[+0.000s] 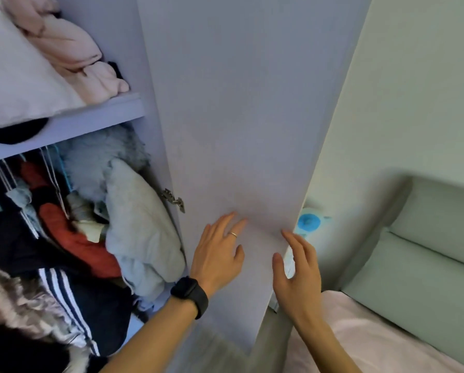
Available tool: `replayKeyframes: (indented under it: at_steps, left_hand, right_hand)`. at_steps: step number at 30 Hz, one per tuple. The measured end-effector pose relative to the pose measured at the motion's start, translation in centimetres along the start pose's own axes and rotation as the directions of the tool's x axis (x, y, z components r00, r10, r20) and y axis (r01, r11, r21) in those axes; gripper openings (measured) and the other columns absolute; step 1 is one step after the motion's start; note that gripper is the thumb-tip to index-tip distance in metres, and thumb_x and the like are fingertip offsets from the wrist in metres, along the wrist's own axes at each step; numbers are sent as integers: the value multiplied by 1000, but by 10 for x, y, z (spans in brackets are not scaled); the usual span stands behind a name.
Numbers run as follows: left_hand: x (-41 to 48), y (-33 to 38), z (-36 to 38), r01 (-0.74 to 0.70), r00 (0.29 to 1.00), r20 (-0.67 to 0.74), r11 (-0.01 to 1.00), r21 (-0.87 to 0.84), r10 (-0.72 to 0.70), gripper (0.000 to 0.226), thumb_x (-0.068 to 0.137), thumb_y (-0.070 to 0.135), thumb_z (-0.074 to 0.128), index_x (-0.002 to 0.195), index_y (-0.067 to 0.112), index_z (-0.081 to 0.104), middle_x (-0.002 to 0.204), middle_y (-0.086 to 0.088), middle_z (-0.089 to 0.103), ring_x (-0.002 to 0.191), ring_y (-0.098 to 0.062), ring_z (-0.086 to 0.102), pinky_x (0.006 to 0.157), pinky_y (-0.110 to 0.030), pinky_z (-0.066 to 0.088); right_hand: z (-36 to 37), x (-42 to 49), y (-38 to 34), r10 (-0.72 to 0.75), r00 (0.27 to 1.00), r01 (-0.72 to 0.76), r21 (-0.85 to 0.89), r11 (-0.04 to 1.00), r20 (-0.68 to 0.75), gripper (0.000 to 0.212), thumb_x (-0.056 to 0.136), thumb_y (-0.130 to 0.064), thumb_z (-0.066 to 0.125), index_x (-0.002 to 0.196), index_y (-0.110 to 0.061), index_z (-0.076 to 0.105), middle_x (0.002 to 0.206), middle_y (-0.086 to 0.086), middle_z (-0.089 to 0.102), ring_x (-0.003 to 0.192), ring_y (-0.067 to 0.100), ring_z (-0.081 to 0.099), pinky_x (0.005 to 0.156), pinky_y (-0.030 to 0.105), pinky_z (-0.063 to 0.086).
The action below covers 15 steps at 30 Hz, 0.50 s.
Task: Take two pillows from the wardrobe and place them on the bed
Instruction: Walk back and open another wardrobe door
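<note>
At centre we see the wardrobe door [241, 117], a matt, finely grained laminate, with a shiny metal hinge [173, 199] at its left edge. Upper left, a smooth cloth pillow [18, 84] lies beside crumpled pink fabric [72, 49]. Lower right, the headboard [427, 251] looks like padded matt upholstery; the watch [190, 295] is matt black.

No text, label, brand name, number or sign is readable on anything here, at any clock position.
</note>
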State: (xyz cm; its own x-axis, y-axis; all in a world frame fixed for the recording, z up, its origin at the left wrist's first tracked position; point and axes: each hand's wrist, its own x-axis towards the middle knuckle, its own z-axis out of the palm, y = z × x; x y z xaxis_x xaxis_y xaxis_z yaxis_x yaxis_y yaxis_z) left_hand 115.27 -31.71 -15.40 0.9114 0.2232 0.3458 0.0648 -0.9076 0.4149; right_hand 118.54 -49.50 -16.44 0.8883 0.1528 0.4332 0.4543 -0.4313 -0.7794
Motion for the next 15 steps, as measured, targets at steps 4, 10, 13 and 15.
replayKeyframes:
  at_steps: [4,10,13,15]
  left_hand:
    - [-32,-45,-24,223,974,-33,974,-26,-224,49,94,22,58,141,27,50,143,-2,51,130,-22,47,108,-34,38]
    - [-68,-84,-95,438,880,-197,899,-14,-432,39,92,22,61,130,26,61,127,-1,64,113,-23,58,97,-34,47]
    - [-73,-94,-143,502,828,-318,863,52,-462,37,91,27,59,128,31,61,121,0,65,106,-23,61,90,-36,51]
    - [-73,-96,-182,549,782,-417,828,113,-463,37,91,31,56,128,34,60,125,3,65,111,-22,59,88,-37,53]
  right_hand:
    - [23,-7,-13,-188,975,193,-25,981,122,37,92,-28,60,129,-29,62,127,-10,60,119,13,53,104,18,36]
    - [87,14,-60,-364,876,356,86,931,315,32,94,-36,54,125,-30,65,124,-13,61,121,22,49,100,25,38]
    - [126,31,-101,-481,798,428,220,876,362,33,93,-40,52,121,-29,66,122,-10,63,118,26,53,100,23,36]
    - [148,43,-135,-547,744,451,315,835,384,31,91,-40,57,121,-32,66,121,-11,62,117,24,53,101,27,39]
